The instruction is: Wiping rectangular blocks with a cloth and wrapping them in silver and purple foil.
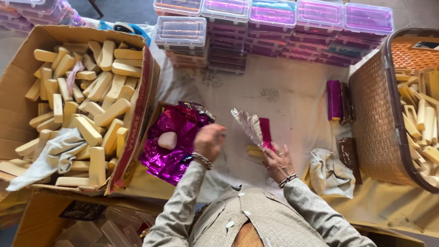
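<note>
Right hand (278, 161) pins pale bar (254, 151) on worktop (292, 105), grip closed on foil sheet (252, 126); thin foil could tear. Left hand (209, 141) loosely curled, empty, over foil pile (176, 146); sheets may cling together.

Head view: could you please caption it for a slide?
Right hand wraps a cream bar in foil sheet; left hand hovers.

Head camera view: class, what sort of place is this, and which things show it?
Probably a small hand-packing workshop. A cardboard box is heaped with pale yellow bars, stacked clear plastic cases wait at the back, and the right hand wraps a bar in a foil sheet.
</note>
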